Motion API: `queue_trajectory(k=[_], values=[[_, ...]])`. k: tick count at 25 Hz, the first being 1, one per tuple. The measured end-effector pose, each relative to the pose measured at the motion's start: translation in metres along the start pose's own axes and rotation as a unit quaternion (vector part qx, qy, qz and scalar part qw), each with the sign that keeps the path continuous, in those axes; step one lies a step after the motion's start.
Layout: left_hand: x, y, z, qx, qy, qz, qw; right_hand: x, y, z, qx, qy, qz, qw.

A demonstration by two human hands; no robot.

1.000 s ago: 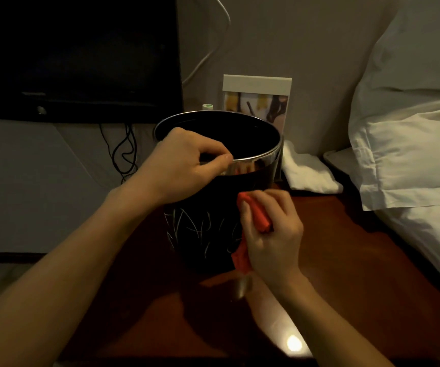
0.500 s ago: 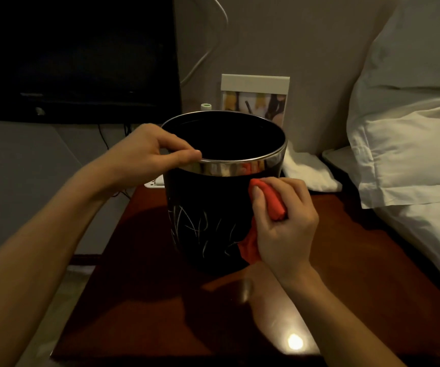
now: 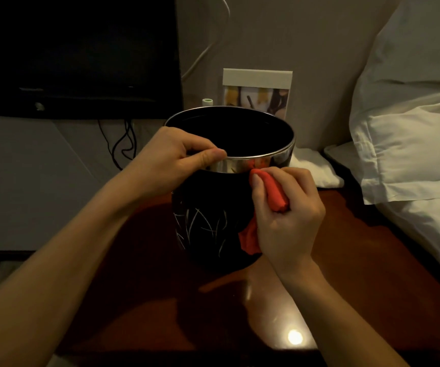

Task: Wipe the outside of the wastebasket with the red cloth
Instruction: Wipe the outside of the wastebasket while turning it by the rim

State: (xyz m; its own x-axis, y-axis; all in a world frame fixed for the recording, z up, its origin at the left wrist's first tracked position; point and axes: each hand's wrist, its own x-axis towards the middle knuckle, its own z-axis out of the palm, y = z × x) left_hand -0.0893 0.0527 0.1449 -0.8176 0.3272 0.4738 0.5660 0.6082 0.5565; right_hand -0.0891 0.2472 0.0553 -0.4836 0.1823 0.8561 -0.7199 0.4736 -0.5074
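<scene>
Head view, one entry per item.

Wastebasket (image 3: pixel 213 215): black, pale grass-line pattern, shiny metal rim; stands upright at centre on the dark red-brown table (image 3: pixel 372 260).

Your left hand (image 3: pixel 171 160): at 10 o'clock of the basket, thumb and fingers pinching its rim.

Your right hand (image 3: pixel 287 215): at 3 o'clock of the basket, curled round the red cloth (image 3: pixel 275 194), pressing it against the outer wall just under the rim; a loose end hangs below the palm.

Photo card (image 3: pixel 257 88): upright, at 12 o'clock behind the basket.

Pillows (image 3: pixel 412 144): white, at 2 o'clock.
</scene>
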Motion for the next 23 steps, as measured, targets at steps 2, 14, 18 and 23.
queue_trajectory(k=[2,14,18,23], values=[[0.001,0.0,0.003,0.012,0.007,0.011,1.0,-0.002,-0.005,0.003,0.0,0.024,0.029,0.999],[0.003,-0.004,0.005,0.014,0.018,0.025,0.999,-0.01,-0.019,0.015,-0.005,0.056,0.081,0.995],[0.003,-0.005,0.005,0.016,0.021,0.026,0.999,-0.011,-0.031,0.028,0.006,0.026,0.045,0.999],[0.002,-0.004,0.006,-0.009,0.019,0.025,0.999,0.001,-0.02,0.012,-0.014,0.066,0.067,0.995]])
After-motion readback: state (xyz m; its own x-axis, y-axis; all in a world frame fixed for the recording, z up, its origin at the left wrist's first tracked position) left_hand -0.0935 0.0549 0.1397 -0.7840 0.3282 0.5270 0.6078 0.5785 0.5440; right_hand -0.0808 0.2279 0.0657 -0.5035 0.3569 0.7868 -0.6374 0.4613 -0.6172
